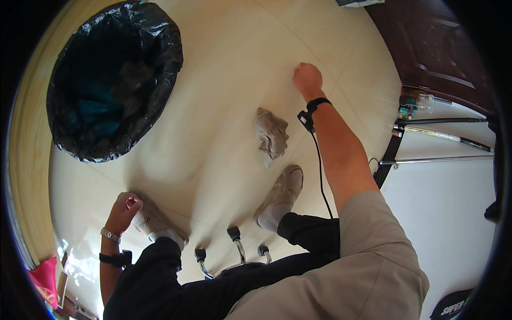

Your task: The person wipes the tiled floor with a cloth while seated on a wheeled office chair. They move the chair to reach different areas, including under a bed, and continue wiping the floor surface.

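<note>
Over the floor at the right of centre, my right hand [308, 79] is closed in a fist; what it holds, if anything, is hidden. A crumpled greyish-brown cloth [271, 136] lies on the floor, nearer to me and to the left of that hand, not touching it. My left hand [124, 209] hangs low at the left, beside my left shoe [152, 218]. Its fingers are curled in, and nothing shows in them. At the far left stands a bin lined with a black plastic bag [169, 80]; dark contents show dimly inside, apart from both hands.
Stool legs with black feet [234, 234] stand between my shoes. A black cable [320, 176] runs down from my right wrist strap. Beyond my right arm are a dark door [437, 48], several bottles [416, 101] and poles [434, 133]. Pale wood [26, 176] edges the left.
</note>
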